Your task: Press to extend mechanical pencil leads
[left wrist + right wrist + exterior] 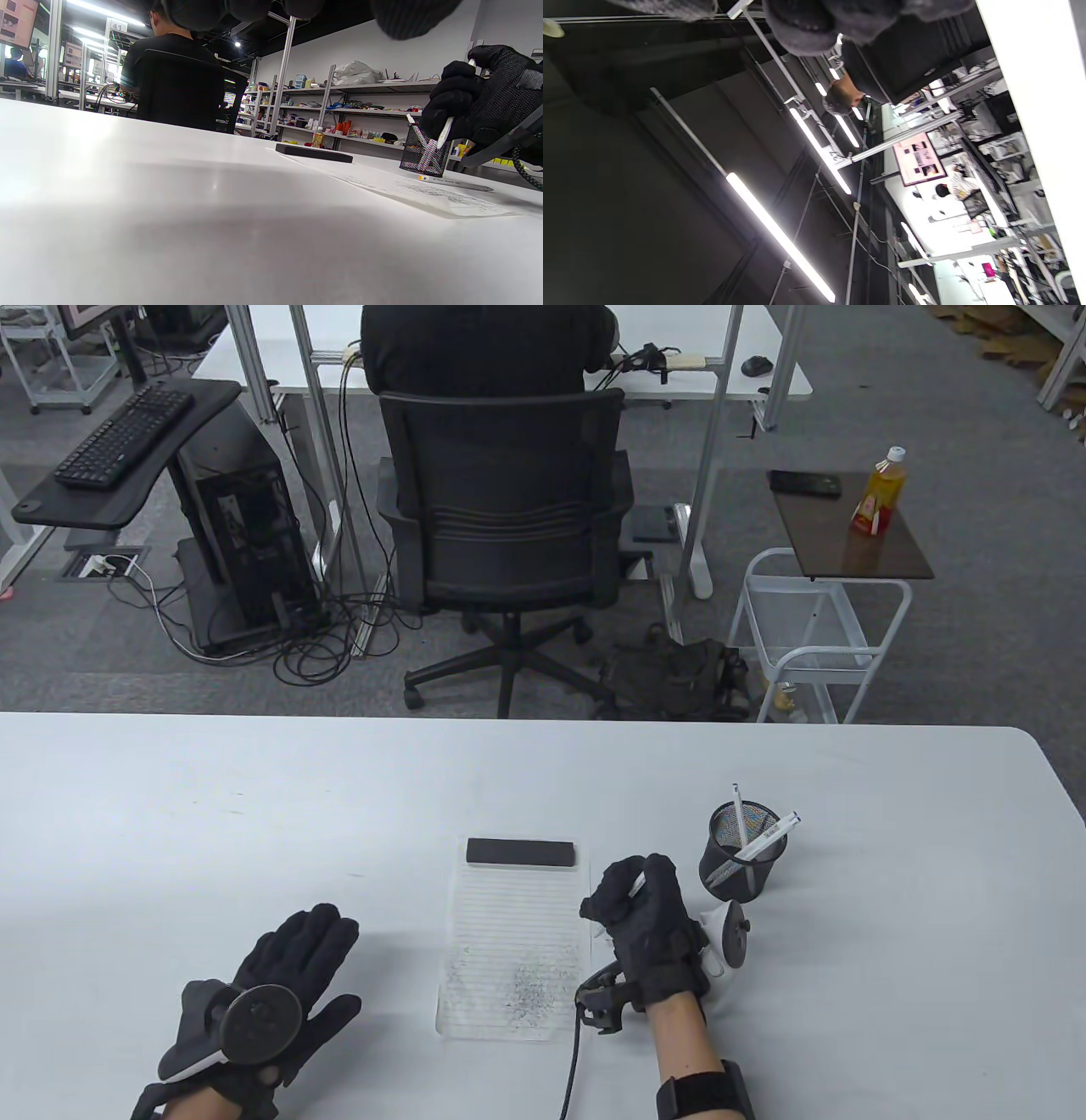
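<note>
Two pens stand in the mesh cup (pixel 743 853) beside the right hand (pixel 646 920), apparently gripping a pencil (pixel 635 885).

Black bar (pixel 521 852) atop lined paper (pixel 517 950)

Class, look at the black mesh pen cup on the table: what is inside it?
Two white pencils stand in the black mesh pen cup, leaning against its rim. Their lower ends and the cup's bottom are hidden.

My right hand (pixel 649 925) holds a white mechanical pencil (pixel 634 886), tilted, at lower centre. More white pencils (pixel 768 833) stand in a black mesh cup (pixel 740 853) just right.
</note>
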A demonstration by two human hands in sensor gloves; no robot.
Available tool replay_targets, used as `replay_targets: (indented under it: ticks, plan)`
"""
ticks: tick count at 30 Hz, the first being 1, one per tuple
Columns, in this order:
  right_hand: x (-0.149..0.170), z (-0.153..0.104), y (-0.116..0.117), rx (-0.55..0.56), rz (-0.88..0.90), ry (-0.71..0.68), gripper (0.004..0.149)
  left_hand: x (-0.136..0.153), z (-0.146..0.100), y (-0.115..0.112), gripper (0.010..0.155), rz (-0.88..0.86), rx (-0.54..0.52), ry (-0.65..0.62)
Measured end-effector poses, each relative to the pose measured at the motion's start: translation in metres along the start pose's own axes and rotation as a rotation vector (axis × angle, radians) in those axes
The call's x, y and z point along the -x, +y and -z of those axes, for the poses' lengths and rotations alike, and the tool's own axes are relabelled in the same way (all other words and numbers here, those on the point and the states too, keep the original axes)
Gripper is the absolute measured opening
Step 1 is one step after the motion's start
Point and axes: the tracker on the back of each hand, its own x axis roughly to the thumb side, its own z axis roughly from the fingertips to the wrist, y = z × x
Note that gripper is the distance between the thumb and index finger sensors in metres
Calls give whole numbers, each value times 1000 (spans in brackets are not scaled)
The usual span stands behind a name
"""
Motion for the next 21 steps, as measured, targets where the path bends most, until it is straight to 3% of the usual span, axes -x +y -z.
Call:
replay_targets:
  ticks: [5,10,15,21]
  plan:
    - [1,1,2,-12,67,-21,71,0,0,0,81,1,-2,-1]
    - [2,0,3,-17,91,-19,63,0,0,0,81,-1,0,0]
    - [5,0,3,-22,114,-14,69,0,0,0,81,-1,-2,-1]
    - [6,0,3,-26,96,-7,63,0,0,0,81,1,-3,-3]
